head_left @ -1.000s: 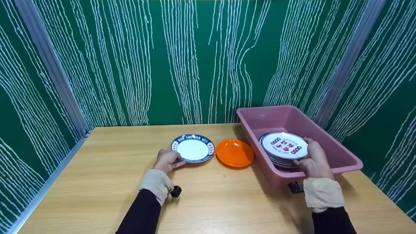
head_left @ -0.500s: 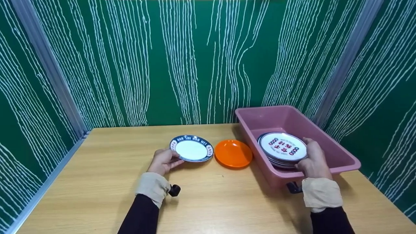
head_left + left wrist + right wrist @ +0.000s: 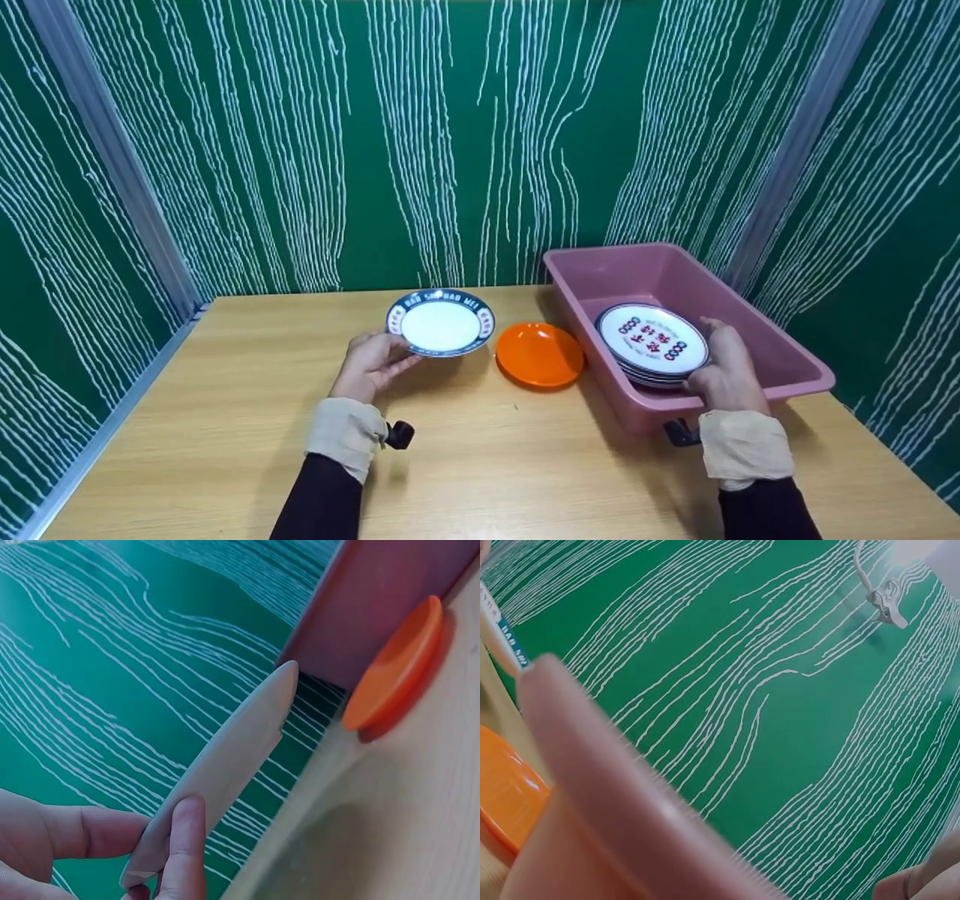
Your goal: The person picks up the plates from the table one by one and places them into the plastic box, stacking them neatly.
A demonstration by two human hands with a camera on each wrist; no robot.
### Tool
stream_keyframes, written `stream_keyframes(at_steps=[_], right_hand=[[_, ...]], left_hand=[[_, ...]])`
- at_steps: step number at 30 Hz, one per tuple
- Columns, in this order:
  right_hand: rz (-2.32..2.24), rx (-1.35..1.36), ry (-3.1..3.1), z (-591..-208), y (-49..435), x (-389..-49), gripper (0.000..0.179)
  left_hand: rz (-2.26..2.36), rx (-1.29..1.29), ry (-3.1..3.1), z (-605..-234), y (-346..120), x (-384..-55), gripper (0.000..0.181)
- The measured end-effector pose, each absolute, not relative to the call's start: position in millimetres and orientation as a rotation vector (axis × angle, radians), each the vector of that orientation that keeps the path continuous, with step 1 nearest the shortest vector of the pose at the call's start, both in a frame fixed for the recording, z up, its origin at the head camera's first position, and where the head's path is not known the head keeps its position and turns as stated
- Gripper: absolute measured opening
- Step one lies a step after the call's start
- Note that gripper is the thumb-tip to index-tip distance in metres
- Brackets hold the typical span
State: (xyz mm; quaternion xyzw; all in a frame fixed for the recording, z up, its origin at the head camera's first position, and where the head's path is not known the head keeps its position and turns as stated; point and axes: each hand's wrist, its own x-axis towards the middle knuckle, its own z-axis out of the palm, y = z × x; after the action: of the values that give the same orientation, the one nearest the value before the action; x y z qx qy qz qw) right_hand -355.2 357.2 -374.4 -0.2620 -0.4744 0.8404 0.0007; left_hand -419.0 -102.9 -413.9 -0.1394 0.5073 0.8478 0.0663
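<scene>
My left hand (image 3: 367, 365) pinches the near left rim of a white plate (image 3: 441, 328) with a blue patterned border. The plate is tilted, raised over the table; seen from the left wrist, the plate (image 3: 225, 757) shows edge-on above its shadow, thumb and fingers on opposite faces. My right hand (image 3: 727, 371) grips the right edge of a stack of plates (image 3: 652, 339) inside a pink tub (image 3: 795, 388). Red characters mark the top plate. An orange plate (image 3: 538, 356) lies between the held plate and the tub. The right wrist view hides the stack behind the blurred tub rim (image 3: 615, 765).
The pink tub stands at the right of the wooden table (image 3: 465, 465), its high wall between the orange plate and the stack. Green walls (image 3: 495, 150) with white wavy lines enclose the back and sides. A white hooked fitting (image 3: 889, 604) hangs on the back wall.
My left hand has lifted the blue-bordered plate upward from the table, its near side now clear of the surface. My right hand stays at the stack in the tub. The orange plate has not moved.
</scene>
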Motion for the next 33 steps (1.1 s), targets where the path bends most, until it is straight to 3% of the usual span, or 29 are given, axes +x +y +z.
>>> stream_keyframes(at_steps=[6,13,21,29,33], right_hand=[[2.709,-0.905,-1.185,-373,356,-360,0.052],[2.664,-0.864,-1.292,-373,354,-357,0.054],[2.696,-0.832,-1.371,-363,348,-355,0.074],[2.835,-0.54,-1.271,-348,333,-346,0.059],[2.83,-0.398,-1.35,-343,321,-339,0.038]], left_hand=[[2.567,-0.334,1.568,-402,-96,-414,0.056],[2.546,-0.283,1.566,-385,-88,-405,0.054],[2.516,-0.183,1.574,-366,-73,-389,0.052],[2.482,-0.099,1.588,-361,-57,-379,0.053],[2.472,-0.046,1.591,-361,-50,-376,0.054]])
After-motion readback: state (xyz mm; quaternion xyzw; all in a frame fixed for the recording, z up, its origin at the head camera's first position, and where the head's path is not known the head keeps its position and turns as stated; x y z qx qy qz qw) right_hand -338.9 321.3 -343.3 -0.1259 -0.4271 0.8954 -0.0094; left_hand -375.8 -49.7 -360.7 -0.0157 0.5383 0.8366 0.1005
